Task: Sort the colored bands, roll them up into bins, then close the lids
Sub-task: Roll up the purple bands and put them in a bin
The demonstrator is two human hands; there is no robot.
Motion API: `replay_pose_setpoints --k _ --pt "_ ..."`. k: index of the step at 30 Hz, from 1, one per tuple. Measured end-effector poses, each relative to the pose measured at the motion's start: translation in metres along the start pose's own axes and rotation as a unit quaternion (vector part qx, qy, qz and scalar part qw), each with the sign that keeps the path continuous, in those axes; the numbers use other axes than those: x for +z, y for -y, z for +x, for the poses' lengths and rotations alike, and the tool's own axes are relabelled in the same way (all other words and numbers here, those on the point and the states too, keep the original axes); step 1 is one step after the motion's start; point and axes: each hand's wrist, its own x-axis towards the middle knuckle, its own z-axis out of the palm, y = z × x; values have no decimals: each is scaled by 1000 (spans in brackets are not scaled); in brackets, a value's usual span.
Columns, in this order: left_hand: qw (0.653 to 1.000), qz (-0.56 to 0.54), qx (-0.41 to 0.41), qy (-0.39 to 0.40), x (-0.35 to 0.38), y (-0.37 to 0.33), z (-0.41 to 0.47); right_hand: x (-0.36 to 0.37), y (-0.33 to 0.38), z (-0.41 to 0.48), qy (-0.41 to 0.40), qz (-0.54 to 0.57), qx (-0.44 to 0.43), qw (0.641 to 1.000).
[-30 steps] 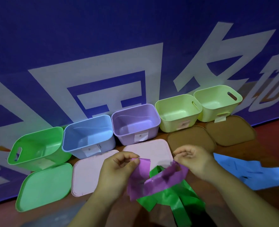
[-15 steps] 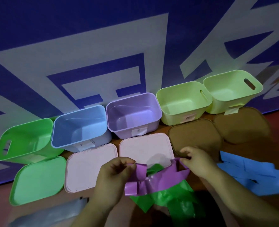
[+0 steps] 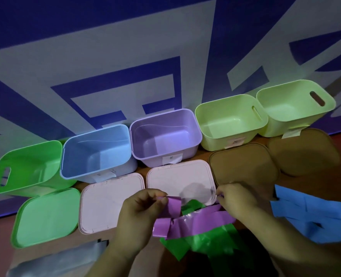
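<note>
A purple band (image 3: 193, 220) stretches between my two hands, just above the table. My left hand (image 3: 139, 214) pinches its folded left end, and my right hand (image 3: 235, 200) pinches its right end. Under it lie crumpled green bands (image 3: 203, 242). Blue bands (image 3: 313, 216) lie in a heap at the right. Behind stands a row of open, empty bins: green bin (image 3: 27, 168), blue bin (image 3: 97, 152), purple bin (image 3: 165, 134) and two lime bins (image 3: 229, 120), (image 3: 293, 106).
Lids lie flat in front of the bins: a green lid (image 3: 45, 216), two pink lids (image 3: 103, 204), (image 3: 177, 178) and two brown lids (image 3: 243, 164), (image 3: 303, 152). A grey sheet (image 3: 53, 260) lies at the near left. A blue and white banner rises behind the bins.
My hands moved further apart and slightly lower, pulling the purple band out straighter. The camera tilted, so the bins now sit higher and more spread in view.
</note>
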Motion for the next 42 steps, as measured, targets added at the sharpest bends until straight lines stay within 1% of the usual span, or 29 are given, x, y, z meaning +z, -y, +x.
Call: replay_pose_setpoints --k 2,3,6,10,15,17,20,26,29,31,35,39,42 --pt "1000 -9 8 -1 -2 -5 -5 -9 3 -7 -11 -1 -9 1000" --pt "1000 -13 13 -4 -4 -7 -7 -13 4 -11 -21 18 -13 1000" --pt "999 -19 35 -9 -9 -14 -17 -24 10 -26 -57 150 -27 987" --pt "997 -9 76 -17 -23 -23 -34 -52 34 -54 -93 304 -48 947" --pt "994 -35 101 -27 -43 -38 -57 -97 78 -90 -151 407 -90 896" --pt "992 -50 116 -25 -50 -46 -68 -114 98 -105 -163 438 -98 879" --pt "989 -41 144 -18 -60 -60 -85 -136 125 -126 -180 466 -117 858" --pt "974 -22 227 0 -78 -90 -117 -167 172 -164 -224 457 -178 842" --pt "964 -9 265 4 -84 -99 -128 -176 191 -176 -212 481 -206 825" --pt "959 -23 283 7 -86 -105 -132 -180 202 -184 -193 501 -223 814" --pt "939 -9 342 25 -92 -107 -133 -183 218 -195 -164 532 -241 795" --pt "940 -5 341 8 -95 -105 -135 -184 225 -204 -121 556 -239 787" --pt "943 -34 332 12 -94 -103 -135 -186 227 -211 -92 568 -232 784"
